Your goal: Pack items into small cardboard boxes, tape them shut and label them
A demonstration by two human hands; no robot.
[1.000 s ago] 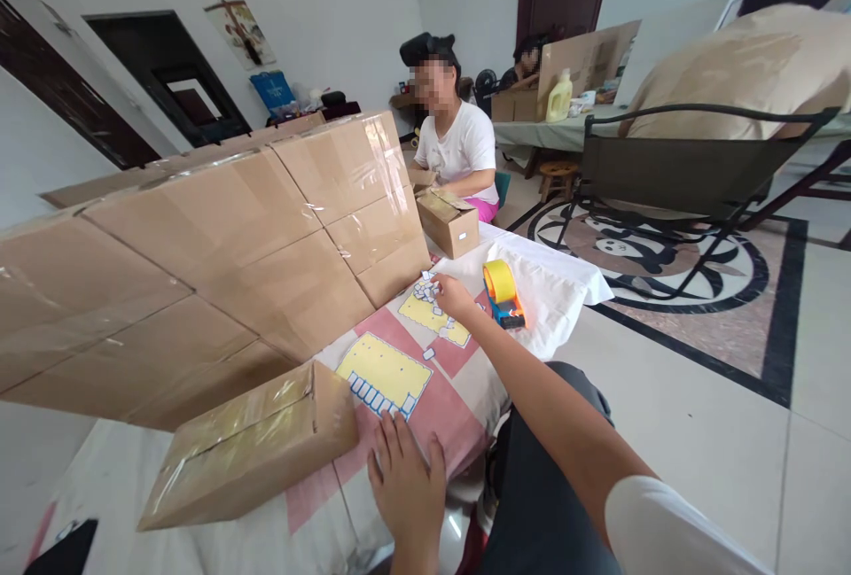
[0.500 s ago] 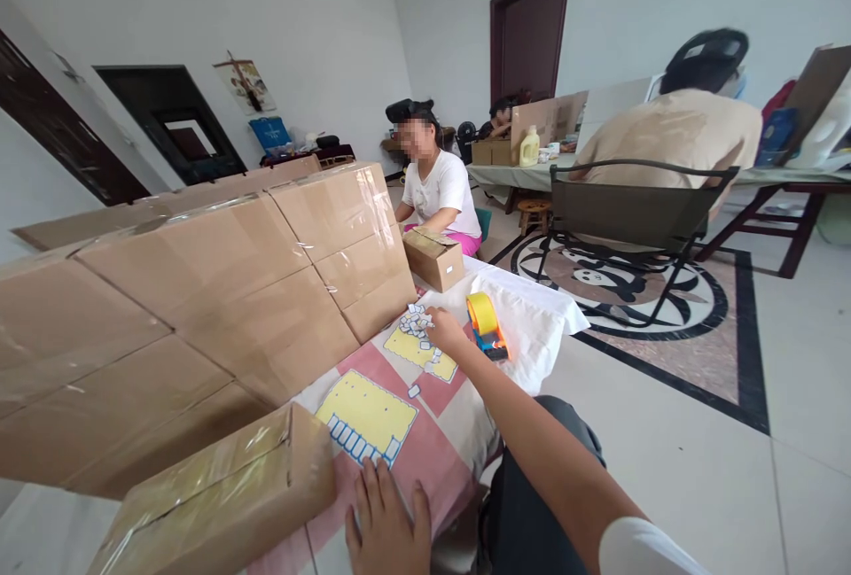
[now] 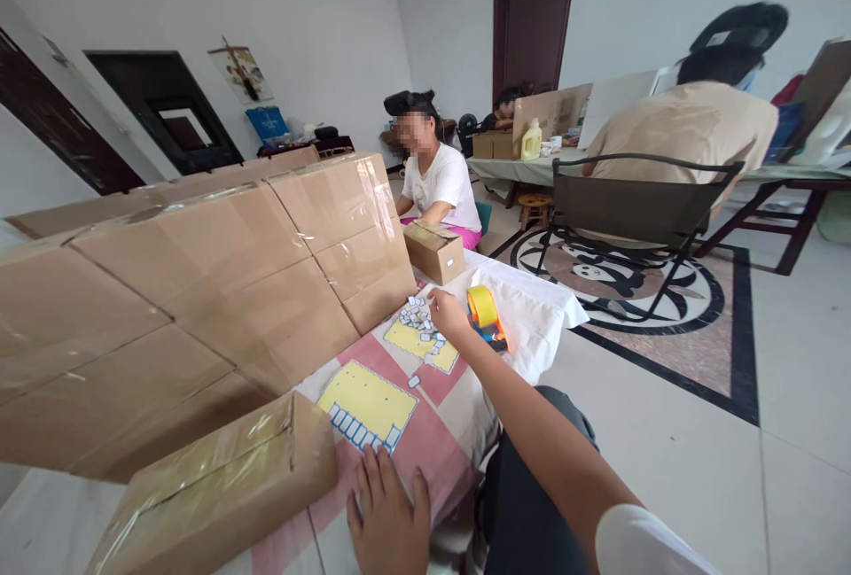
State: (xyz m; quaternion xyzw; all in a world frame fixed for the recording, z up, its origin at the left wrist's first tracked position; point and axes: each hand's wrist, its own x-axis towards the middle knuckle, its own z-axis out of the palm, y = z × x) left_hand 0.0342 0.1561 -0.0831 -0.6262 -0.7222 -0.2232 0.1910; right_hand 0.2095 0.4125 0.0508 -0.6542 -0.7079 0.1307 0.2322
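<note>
L hand (image 3: 394, 513) flat on desk cloth (image 3: 435, 446), fingers slightly apart, gripping nothing, tips by nearer yellow sheet (image 3: 369, 391). R hand (image 3: 449, 316) fingers bent, nearly together, beside card pile (image 3: 413, 316) at far yellow sheet (image 3: 409, 343); can't tell if holding any. Tape dispenser (image 3: 481, 306) adj.

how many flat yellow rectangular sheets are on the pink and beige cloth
2 in view: one flat yellow rectangular sheet just beyond the left hand, a second sheet farther off near the right hand, partly covered by small white blue-edged pieces. Others could be hidden.
</note>
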